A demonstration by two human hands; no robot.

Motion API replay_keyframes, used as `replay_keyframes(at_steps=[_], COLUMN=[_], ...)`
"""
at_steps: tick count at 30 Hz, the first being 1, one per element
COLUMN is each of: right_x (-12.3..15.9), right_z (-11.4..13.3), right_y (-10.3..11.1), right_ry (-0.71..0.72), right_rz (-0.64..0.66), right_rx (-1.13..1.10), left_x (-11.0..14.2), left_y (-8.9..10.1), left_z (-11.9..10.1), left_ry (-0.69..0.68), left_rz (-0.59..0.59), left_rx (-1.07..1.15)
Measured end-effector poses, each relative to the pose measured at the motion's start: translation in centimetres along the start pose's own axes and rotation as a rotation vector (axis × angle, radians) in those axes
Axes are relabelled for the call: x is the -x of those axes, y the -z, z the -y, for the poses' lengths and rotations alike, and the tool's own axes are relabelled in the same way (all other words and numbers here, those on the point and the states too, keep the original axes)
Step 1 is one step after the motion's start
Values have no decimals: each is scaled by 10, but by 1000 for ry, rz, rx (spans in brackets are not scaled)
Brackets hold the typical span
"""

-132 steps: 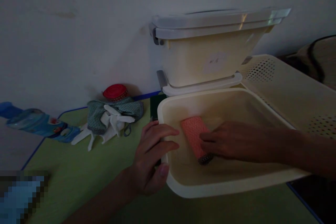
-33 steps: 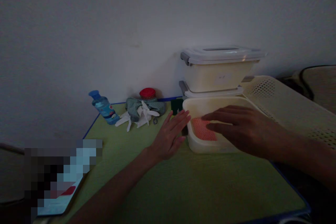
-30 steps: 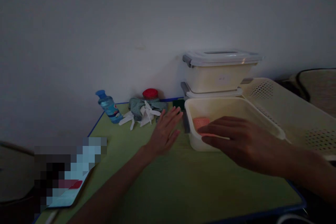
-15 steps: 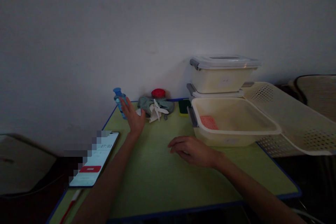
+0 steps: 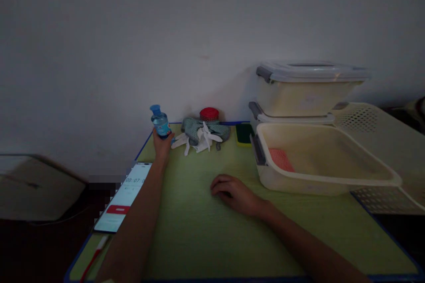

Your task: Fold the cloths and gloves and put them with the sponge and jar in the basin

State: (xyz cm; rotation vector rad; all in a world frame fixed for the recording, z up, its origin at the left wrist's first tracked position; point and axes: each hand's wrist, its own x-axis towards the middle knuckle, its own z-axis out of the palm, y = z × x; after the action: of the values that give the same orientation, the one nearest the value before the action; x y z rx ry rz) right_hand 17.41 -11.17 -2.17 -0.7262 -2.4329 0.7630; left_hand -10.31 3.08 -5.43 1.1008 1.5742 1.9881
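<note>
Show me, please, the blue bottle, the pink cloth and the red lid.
Blue bottle (image 5: pixel 162 128), head view: its label.
Pink cloth (image 5: pixel 281 160), head view: its visible middle.
Red lid (image 5: pixel 209 112), head view: its top.

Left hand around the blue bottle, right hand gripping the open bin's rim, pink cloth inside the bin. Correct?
Not quite: the right hand isn't gripping the open bin. The head view shows it loosely curled over the table, apart from the bin. The rest holds: left hand around the blue bottle, pink cloth inside the bin.
</note>
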Motion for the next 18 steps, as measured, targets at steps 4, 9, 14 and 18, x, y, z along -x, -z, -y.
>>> replay_keyframes(at_steps=[4,9,14,18], right_x=[0,0,-1,-2], right_z=[1,3,3,3], right_y=[0,1,0,0], right_ry=[-13,-20,-10,-18], right_rz=[17,19,20,21], right_rx=[4,6,4,10], left_x=[0,1,8,14], left_y=[1,2,0,-2], left_z=[-3,-6,-14,-19], left_ry=[33,46,19,-9], left_rz=[-33,-9,26,45], left_rx=[-64,-110,-169,-207])
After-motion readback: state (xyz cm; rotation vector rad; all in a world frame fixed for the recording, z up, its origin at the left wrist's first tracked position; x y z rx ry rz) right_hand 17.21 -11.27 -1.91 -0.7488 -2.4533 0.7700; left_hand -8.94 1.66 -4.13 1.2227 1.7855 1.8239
